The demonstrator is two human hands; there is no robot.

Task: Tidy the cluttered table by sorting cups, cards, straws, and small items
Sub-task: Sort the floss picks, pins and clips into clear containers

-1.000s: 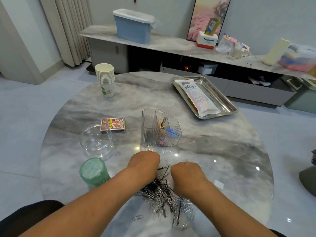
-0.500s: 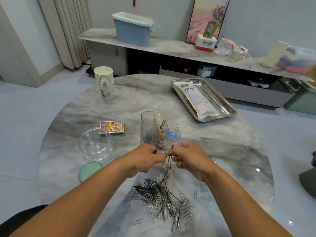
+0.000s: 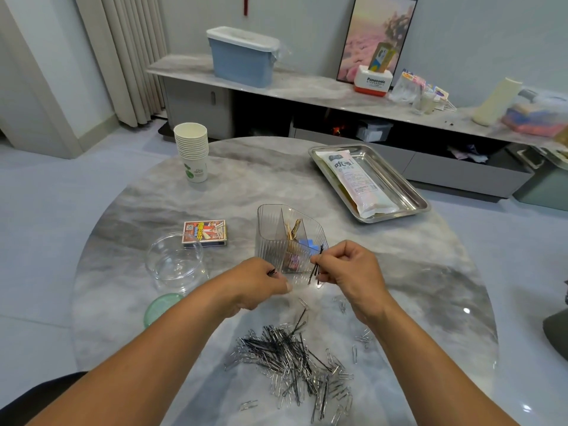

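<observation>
A heap of black hairpins and silver paper clips (image 3: pixel 292 361) lies on the marble table (image 3: pixel 399 272) near me. My right hand (image 3: pixel 350 272) pinches a few black hairpins (image 3: pixel 316 267) above the table, just in front of the clear divided organizer (image 3: pixel 276 232). My left hand (image 3: pixel 261 285) holds black hairpins too; only their tips (image 3: pixel 272 272) stick out of the curled fingers. Both hands hover above the heap, a short gap between them.
A card box (image 3: pixel 205 233) and a clear bowl (image 3: pixel 173 261) sit left of the organizer, a green lid (image 3: pixel 159 307) nearer me. Stacked paper cups (image 3: pixel 192 152) stand far left. A steel tray (image 3: pixel 408 192) holds a straw packet (image 3: pixel 353 179).
Both hands rose from the heap with hairpins, came together in front of the organizer, then drew apart, each keeping some pins.
</observation>
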